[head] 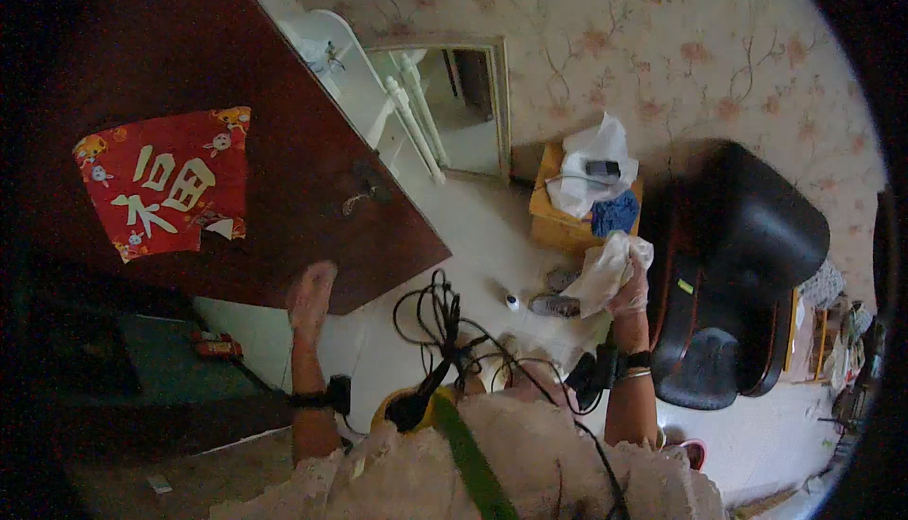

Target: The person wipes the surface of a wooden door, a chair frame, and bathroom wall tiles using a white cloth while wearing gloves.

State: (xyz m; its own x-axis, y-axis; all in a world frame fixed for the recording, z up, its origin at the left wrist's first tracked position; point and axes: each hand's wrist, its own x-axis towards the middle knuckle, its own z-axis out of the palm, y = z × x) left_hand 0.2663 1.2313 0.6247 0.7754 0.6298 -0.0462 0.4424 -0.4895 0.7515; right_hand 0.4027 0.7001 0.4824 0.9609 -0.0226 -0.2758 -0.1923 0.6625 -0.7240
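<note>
My right hand (629,292) holds a crumpled, thin whitish plastic bag (603,265), which bunches up around the fingers. My left hand (310,296) is blurred in front of the lower edge of a dark brown door (298,165). Its fingers are hard to make out, and whether it touches the door cannot be told. A metal lever handle (358,197) sits on the door, above and right of that hand. Higher on the left, a red paper decoration (167,183) with a torn lower corner is stuck to the door.
By the flowered wall stands a wooden stool or box (560,231) bearing white plastic (589,172) and blue cloth (614,214). A black padded chair (738,236) is at right. Shoes (555,305) lie on the floor. Black cables (443,314) hang before me. A mirror (468,109) leans behind the door.
</note>
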